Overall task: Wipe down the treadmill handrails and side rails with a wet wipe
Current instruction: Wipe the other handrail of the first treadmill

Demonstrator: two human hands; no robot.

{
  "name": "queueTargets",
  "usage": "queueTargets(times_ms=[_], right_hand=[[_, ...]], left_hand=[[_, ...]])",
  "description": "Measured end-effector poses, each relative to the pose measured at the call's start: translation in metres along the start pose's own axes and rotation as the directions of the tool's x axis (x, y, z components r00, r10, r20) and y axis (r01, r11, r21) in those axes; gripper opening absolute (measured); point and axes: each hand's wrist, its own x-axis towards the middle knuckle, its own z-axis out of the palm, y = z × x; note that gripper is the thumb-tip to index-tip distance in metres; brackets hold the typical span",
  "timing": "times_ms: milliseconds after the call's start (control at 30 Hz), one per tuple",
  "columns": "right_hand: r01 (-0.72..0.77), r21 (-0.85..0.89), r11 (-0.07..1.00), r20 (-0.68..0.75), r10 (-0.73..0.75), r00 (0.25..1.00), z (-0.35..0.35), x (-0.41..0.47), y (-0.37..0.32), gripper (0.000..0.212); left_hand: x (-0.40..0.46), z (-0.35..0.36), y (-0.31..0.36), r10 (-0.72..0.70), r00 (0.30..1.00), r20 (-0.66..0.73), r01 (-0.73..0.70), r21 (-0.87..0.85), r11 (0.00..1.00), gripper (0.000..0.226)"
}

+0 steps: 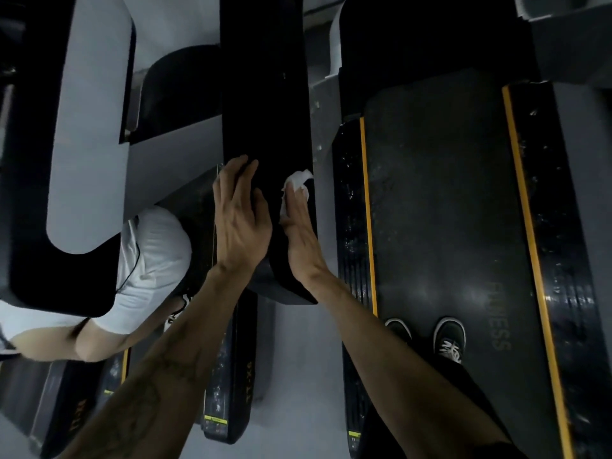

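Down by your feet, your two black shoes (448, 337) stand on the dark treadmill belt (440, 200), so you can lean over and reach the rail on your left side. Two yellow stripes (530, 246) run along the belt, one on each side. Your two bare arms stretch forward from there. Your left hand (240, 213) lies flat on the near end of the black handrail (265, 94), with its fingers straight and a little spread, touching the top and the left edge. I think it is there to keep you steady while the other hand rubs. Your right hand (299, 226) is on the right edge of the same rail, fingers straight and close together, pressing the white wet wipe (296, 185) against the rail. You have one wipe, and it is bunched up under your fingertips, poking out past them. It looks like you are cleaning the near end, and the long dark part farther up may not be wiped yet. Off to your left, one other person in a white shirt (149, 260) bends low beside the next treadmill (228, 376). Farther away, the handrail runs up to the dark front of your machine.
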Motion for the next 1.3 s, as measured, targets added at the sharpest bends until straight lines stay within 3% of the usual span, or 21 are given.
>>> queueTargets(times_ms=[167, 333, 567, 733, 900, 1200, 1300], right_hand=[[-0.114, 0.104, 0.988, 0.054, 0.109, 0.993, -0.001, -0.016, 0.013, 0.066], [-0.019, -0.040, 0.999, 0.074, 0.022, 0.997, -0.009, -0.014, 0.013, 0.060], [-0.053, -0.058, 0.997, 0.030, 0.055, 0.998, -0.018, 0.012, 0.011, 0.064], [-0.102, 0.051, 0.994, 0.014, 0.101, 0.995, -0.016, 0.001, 0.024, 0.061], [-0.005, 0.106, 0.994, -0.017, 0.007, 1.000, 0.000, -0.008, 0.023, 0.057], [-0.174, 0.169, 0.970, -0.083, 0.190, 0.978, -0.009, 0.032, 0.029, 0.068], [-0.120, 0.269, 0.956, -0.070, 0.143, 0.987, 0.000, 0.014, 0.028, 0.067]], left_hand=[[0.003, 0.006, 0.001, 0.075, 0.996, 0.053, -0.078, 0.066, 0.995, 0.048], [0.002, 0.010, -0.001, 0.108, 0.994, 0.024, -0.110, 0.116, 0.987, 0.044], [0.008, 0.009, 0.005, 0.068, 0.998, 0.012, -0.069, 0.175, 0.982, 0.039], [0.011, 0.007, 0.005, 0.066, 0.998, 0.014, -0.068, 0.190, 0.979, 0.037], [0.009, 0.007, 0.003, 0.060, 0.998, 0.004, -0.060, 0.144, 0.988, 0.036], [0.012, 0.008, 0.001, 0.059, 0.998, 0.020, -0.060, 0.090, 0.994, 0.037], [0.014, 0.006, 0.000, 0.061, 0.998, 0.033, -0.063, 0.050, 0.997, 0.041]])
